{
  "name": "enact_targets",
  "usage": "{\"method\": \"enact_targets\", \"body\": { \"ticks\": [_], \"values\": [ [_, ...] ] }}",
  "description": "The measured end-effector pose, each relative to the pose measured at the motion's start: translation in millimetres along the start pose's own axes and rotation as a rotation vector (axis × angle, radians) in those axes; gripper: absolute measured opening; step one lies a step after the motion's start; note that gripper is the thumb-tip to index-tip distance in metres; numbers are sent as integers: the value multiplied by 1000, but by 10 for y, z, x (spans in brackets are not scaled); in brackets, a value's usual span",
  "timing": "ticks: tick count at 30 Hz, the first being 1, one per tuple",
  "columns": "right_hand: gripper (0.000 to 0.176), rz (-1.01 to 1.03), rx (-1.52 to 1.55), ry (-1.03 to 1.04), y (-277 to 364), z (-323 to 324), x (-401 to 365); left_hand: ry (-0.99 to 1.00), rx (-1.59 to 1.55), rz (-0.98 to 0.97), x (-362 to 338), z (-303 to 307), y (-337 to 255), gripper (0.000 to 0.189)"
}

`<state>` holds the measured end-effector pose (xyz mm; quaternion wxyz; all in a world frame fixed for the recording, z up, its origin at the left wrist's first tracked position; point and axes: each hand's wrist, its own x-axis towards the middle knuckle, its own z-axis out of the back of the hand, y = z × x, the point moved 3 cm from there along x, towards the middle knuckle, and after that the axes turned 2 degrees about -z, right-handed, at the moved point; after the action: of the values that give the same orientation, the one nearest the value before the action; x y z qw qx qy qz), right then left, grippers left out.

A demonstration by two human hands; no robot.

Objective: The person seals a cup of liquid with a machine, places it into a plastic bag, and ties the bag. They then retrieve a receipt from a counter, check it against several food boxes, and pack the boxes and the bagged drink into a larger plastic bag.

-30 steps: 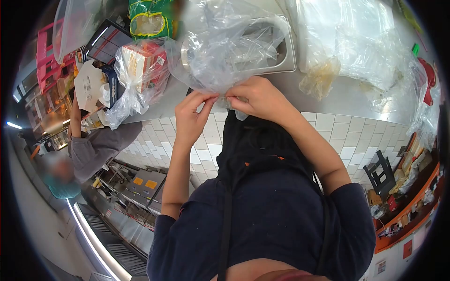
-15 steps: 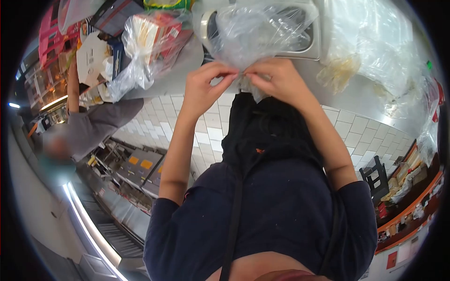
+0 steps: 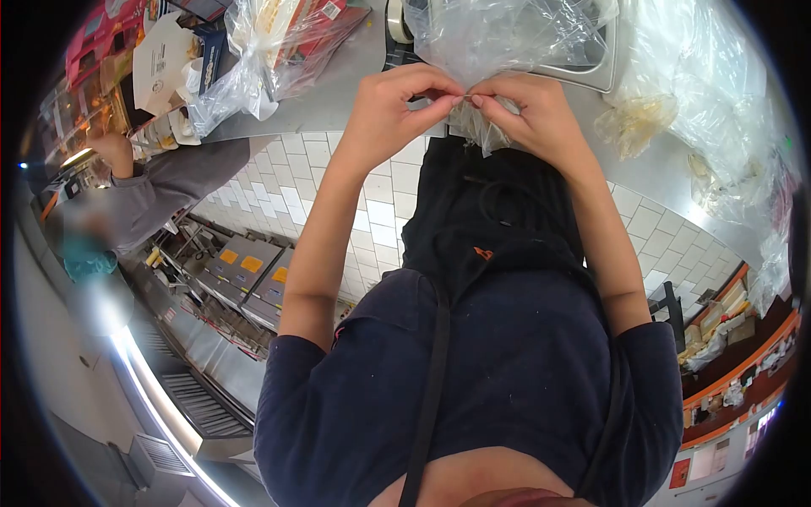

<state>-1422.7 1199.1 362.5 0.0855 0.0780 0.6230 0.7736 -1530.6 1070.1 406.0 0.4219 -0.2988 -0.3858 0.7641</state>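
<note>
A clear plastic bag [image 3: 507, 38] lies at the counter's front edge, its neck gathered and a crumpled tail hanging below my fingers. My left hand [image 3: 401, 106] pinches thumb and forefinger together at the left side of that neck. From the right, my right hand [image 3: 532, 110] pinches the same spot, its fingertips almost meeting the left ones. A thin strand seems to run between the fingertips; what it is I cannot make out. The bag's contents are hard to see.
Behind the bag is a metal pan [image 3: 606, 72], with a tape roll [image 3: 397, 21] to its left. A knotted bag with a red-and-white box [image 3: 291, 38] lies left on the metal counter [image 3: 312, 106]. Clear plastic bags [image 3: 718, 59] are piled right. Another person [image 3: 182, 190] stands at left.
My view has shifted, and the counter and bag sit higher in it. Both hands stay pinched at the bag's neck. The other person's arm at left is lower.
</note>
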Motion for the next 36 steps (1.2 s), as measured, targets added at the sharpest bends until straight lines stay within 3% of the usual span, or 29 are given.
{"method": "enact_targets", "body": {
  "ticks": [5, 11, 13, 17, 20, 23, 25, 26, 28, 29, 31, 34, 36],
  "values": [
    [13, 33, -25, -16, 24, 9, -1, 7, 33, -30, 35, -11, -47, 11],
    [14, 62, -115, -86, 84, -40, -30, -44, 260, -239, -12, -4, -278, 17],
    [14, -7, -98, -196, 121, -81, -73, -75, 251, -156, -27, -8, -322, 19],
    [10, -129, 57, -455, 111, -157, -144, -172, 182, -209, -188, -101, -290, 19],
    [22, -171, 85, -465, 25, -240, -199, -206, 103, -202, -337, -180, -361, 21],
    [35, -290, 137, -377, -30, -276, -236, -264, 54, -218, -406, -237, -284, 22],
    [37, -17, -128, -297, 46, -263, -202, -233, -30, -170, -471, -276, -300, 21],
    [37, -11, -127, -296, 37, -233, -206, -238, -26, -171, -563, -347, -276, 21],
    [44, 51, -114, -3, 25, -235, -187, -117, -219, 64, -722, -569, -131, 19],
    [44, 63, -115, 3, 74, -196, -168, -128, -214, 61, -719, -575, -167, 19],
    [51, -222, -80, 349, 119, -203, -138, -80, -32, -167, -717, -562, -305, 19],
    [49, -31, -72, 324, -89, -351, -214, -148, -13, -228, -877, -591, -65, 15],
    [48, -21, -145, 294, 4, -393, -204, -182, -26, -252, -946, -551, 20, 14]
  ]
}}
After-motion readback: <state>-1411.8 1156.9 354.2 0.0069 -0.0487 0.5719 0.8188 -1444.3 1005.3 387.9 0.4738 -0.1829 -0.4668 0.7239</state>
